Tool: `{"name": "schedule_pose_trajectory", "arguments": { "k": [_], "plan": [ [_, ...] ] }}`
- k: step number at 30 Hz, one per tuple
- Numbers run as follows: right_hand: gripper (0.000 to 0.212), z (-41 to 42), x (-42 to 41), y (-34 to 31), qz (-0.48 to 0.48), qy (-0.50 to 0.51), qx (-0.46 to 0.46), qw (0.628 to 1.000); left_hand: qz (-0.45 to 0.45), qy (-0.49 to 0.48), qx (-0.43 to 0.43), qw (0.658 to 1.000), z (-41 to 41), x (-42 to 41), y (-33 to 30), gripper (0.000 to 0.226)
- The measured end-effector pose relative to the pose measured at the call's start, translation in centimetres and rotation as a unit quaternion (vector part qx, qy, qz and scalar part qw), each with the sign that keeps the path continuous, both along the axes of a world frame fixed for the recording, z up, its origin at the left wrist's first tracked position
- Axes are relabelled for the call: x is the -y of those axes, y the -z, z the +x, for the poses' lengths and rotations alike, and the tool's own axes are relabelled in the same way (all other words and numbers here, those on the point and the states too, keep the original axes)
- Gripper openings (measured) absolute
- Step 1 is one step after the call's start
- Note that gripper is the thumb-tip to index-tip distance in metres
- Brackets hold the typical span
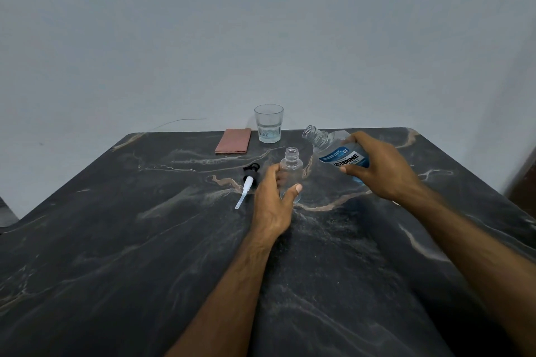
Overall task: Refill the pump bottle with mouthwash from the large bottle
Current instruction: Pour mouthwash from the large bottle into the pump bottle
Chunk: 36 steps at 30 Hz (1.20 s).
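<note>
A small clear pump bottle (291, 165) stands upright on the dark marble table (145, 240), its neck uncapped. My left hand (271, 200) grips its lower body, thumb across the front. The large mouthwash bottle (333, 151), clear with blue liquid and a blue label, is uncapped and tilted to the left, its mouth up and to the right of the small bottle's neck and apart from it. My right hand (377, 165) grips its body from above. No liquid is seen flowing. The black pump head (249, 182) with its white tube lies on the table just left of my left hand.
A glass tumbler (269, 124) holding some clear liquid stands at the table's far edge by the wall. A folded pink cloth (233, 141) lies to its left. The table's right edge runs near my right forearm.
</note>
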State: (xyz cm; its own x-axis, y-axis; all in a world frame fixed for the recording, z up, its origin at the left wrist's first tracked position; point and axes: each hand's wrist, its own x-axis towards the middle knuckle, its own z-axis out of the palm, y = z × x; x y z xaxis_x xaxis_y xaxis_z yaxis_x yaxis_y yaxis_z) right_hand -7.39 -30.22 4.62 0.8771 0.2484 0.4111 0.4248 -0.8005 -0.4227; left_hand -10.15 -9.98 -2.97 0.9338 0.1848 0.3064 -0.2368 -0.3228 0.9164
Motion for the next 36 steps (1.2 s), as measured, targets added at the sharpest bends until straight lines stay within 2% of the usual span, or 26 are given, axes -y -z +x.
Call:
{"name": "schedule_pose_trajectory", "arguments": {
  "k": [12, 24, 36],
  "plan": [
    [0.048, -0.1, -0.5, -1.8, -0.089, 0.031, 0.043, 0.995, -0.001, -0.004, -0.003, 1.0, -0.1, 0.1, -0.2, 0.055],
    [0.041, -0.3, -1.0, -3.0, -0.139, 0.024, 0.085, 0.986, 0.005, -0.008, -0.007, 1.0, -0.3, 0.1, -0.4, 0.054],
    [0.042, -0.4, -1.1, -3.6, -0.168, 0.032, 0.106, 0.98, 0.001, -0.009, -0.012, 1.0, -0.3, 0.1, -0.4, 0.054]
  ]
}}
